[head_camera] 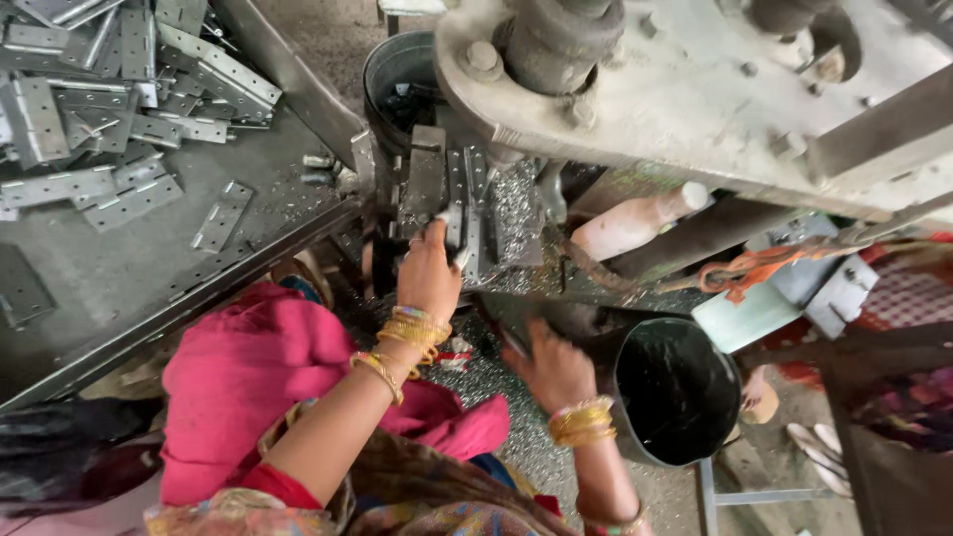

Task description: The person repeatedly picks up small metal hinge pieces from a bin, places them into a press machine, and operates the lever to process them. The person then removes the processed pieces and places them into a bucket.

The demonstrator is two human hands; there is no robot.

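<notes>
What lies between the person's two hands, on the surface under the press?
In the head view, between the left hand and the right hand lie small shiny metal chips on the surface, with a small pale scrap among them.

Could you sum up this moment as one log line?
left hand: on hinge plate at press | right hand: beside black bucket | tray: loose hinges
</notes>
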